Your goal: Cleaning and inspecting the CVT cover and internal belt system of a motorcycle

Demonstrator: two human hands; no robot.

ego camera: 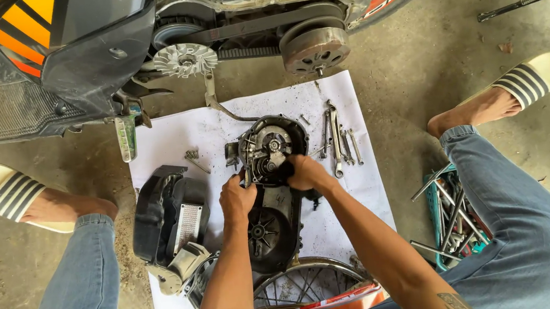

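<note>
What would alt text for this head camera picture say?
Two bare hands, left hand and right hand, grip a dark engine cover lying on white paper on the ground, beside loose wrenches and an opened scooter.

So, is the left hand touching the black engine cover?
Touching. The head view shows the left hand gripping the edge of the black engine cover.

No packages, signs or screens anywhere (only an orange-and-black decal on the scooter's panel, top left)
</note>
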